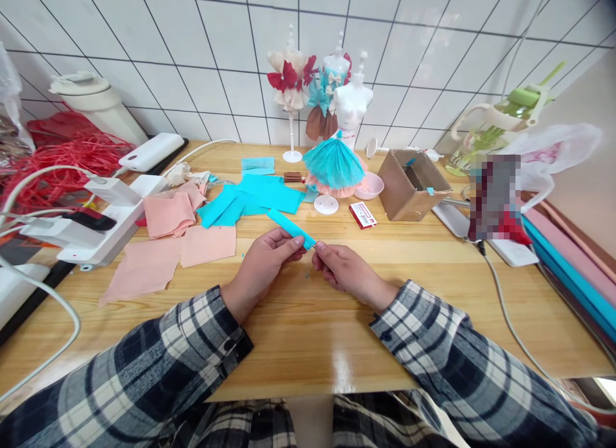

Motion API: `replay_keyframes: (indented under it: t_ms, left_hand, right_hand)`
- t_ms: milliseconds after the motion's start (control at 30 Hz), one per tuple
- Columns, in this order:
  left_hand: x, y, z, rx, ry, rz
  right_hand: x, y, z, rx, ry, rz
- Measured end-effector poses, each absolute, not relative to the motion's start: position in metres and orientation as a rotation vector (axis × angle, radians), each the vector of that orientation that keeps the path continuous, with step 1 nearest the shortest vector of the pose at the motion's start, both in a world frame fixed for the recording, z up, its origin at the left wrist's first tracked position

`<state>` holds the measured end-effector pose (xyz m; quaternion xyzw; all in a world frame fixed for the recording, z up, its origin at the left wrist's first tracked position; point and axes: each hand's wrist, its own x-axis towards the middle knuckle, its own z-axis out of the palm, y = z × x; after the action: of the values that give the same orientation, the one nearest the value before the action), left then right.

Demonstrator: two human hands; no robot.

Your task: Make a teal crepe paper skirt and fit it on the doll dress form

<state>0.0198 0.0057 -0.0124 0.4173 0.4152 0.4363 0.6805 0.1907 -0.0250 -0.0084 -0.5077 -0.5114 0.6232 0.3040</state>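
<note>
My left hand (272,258) pinches a folded strip of turquoise crepe paper (290,227) between thumb and fingers. The strip slants from upper left down to the right. At its lower right end, my right hand (339,265) is closed in a pinch around something thin and small, too tiny to make out. Just beyond the hands lie turquoise crepe paper sheets (255,194), overlapping one another. Peach crepe paper pieces (168,214) are spread to the left. Straight ahead, a white mannequin stand (353,101) wears a turquoise pleated skirt (335,164) over a peach layer.
Two more dressed mannequin stands (292,124) are by the tiled wall. A cardboard box (409,191), a pink bowl (369,186) and a small red-and-white packet (362,215) sit right of centre. A power strip (113,220) with cables and red shredded paper (62,156) occupy the left.
</note>
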Motion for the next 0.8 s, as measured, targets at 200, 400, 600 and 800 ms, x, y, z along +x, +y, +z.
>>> replay_keyframes:
  t_ms: [200,400,600,800]
  left_hand:
    - [0.0194,0.0059,-0.0128,0.941,0.934,0.97]
    - [0.0186,0.0061,-0.0141,0.945,0.937,0.954]
    - [0.018,0.0057,-0.0153,0.943,0.934,0.945]
    - [0.0188,0.0058,-0.0147,0.942,0.935,0.958]
  right_hand:
    - [0.19,-0.0245,-0.0059,-1.34,-1.315,1.694]
    - [0.1904,-0.024,-0.0077,-1.32,-1.294,1.707]
    - [0.1907,-0.0246,-0.0102,-1.296,-1.265,1.714]
    - [0.1903,-0.0253,-0.0075,-1.302,-1.267,1.696]
